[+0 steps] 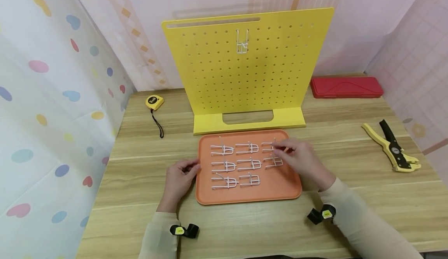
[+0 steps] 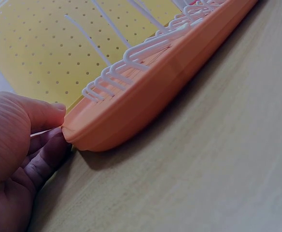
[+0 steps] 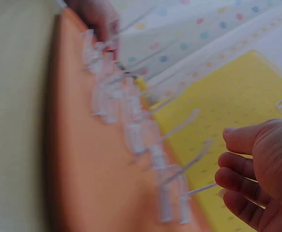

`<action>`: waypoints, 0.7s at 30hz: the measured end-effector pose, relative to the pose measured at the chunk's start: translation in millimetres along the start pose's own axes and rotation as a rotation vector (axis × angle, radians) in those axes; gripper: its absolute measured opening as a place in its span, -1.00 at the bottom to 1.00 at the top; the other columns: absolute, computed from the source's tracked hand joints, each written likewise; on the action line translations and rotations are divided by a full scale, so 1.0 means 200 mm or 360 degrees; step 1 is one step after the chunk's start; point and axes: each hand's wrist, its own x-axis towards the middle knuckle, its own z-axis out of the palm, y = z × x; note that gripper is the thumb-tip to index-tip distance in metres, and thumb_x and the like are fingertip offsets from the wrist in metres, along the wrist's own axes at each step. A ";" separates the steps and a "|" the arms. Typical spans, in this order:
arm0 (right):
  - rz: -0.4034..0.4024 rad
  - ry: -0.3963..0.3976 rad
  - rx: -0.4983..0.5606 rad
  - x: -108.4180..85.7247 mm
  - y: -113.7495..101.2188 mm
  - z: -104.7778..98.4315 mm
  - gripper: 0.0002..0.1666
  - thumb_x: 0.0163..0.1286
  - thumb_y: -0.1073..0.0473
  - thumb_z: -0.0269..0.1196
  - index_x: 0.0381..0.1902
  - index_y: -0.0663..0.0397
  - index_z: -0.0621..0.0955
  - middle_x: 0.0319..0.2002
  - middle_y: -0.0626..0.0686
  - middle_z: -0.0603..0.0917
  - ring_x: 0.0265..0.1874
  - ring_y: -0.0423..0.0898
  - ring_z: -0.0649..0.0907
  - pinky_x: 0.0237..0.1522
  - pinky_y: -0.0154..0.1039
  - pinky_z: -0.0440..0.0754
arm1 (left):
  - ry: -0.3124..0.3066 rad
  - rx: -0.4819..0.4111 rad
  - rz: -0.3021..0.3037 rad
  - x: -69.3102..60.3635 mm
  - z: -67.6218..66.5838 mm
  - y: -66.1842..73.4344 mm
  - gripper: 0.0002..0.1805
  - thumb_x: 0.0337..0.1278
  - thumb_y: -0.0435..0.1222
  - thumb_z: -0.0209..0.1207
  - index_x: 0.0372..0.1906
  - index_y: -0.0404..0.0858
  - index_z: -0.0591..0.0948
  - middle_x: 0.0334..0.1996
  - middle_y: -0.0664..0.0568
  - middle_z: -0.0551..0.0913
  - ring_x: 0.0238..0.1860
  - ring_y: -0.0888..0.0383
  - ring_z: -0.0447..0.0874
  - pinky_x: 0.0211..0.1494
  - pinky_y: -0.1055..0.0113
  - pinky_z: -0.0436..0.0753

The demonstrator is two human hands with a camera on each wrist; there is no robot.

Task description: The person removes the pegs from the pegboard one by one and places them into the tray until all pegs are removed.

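Note:
An orange tray point(image 1: 276, 187) on the table holds several white wire pegboard hooks point(image 1: 250, 163) in rows. At the tray's left edge my left hand point(image 1: 179, 179) pinches the rim, thumb on top and fingers below, as the left wrist view shows. My right hand point(image 1: 302, 158) is over the tray's right side, its fingertips by the hook point(image 1: 268, 145) at the upper right. In the blurred right wrist view, thumb and fingers stand apart; a wire prong point(image 3: 201, 189) reaches the fingers, and contact is unclear. Another hook point(image 1: 242, 47) hangs on the yellow pegboard point(image 1: 217, 72).
The pegboard stands upright behind the tray. A yellow tape measure point(image 1: 154, 102) with a black strap lies left of it. A red case point(image 1: 346, 87) is at the back right, and yellow-black wire-stripping pliers point(image 1: 393, 150) lie on the right.

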 end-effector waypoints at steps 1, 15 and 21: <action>-0.0022 0.0033 0.0011 0.02 -0.01 -0.02 -0.75 0.24 0.20 0.37 -0.11 0.11 0.74 -0.28 -0.06 0.73 -0.43 -0.18 0.61 -0.43 -0.30 0.60 | 0.0003 -0.0002 0.0004 0.00 0.00 0.00 -0.78 0.14 -0.29 0.32 -0.12 -0.26 0.74 -0.31 -0.03 0.72 -0.34 0.16 0.60 -0.35 0.47 0.57; -0.0237 0.0117 0.0165 0.41 -0.22 -0.22 -0.74 0.31 0.15 0.31 -0.06 0.07 0.72 -0.20 -0.03 0.74 -0.31 -0.17 0.66 -0.26 -0.27 0.62 | 0.0008 0.0021 0.0017 0.00 0.00 0.00 -0.79 0.13 -0.30 0.32 -0.12 -0.26 0.74 -0.31 -0.02 0.71 -0.34 0.16 0.60 -0.35 0.47 0.57; -0.0183 0.0138 0.0347 0.63 -0.33 -0.24 -0.71 0.33 0.13 0.29 -0.02 0.09 0.69 -0.17 0.02 0.73 -0.25 -0.19 0.67 -0.20 -0.29 0.63 | 0.0009 0.0013 0.0009 0.00 0.00 0.01 -0.79 0.13 -0.31 0.32 -0.12 -0.25 0.74 -0.30 -0.02 0.70 -0.32 0.15 0.60 -0.33 0.47 0.58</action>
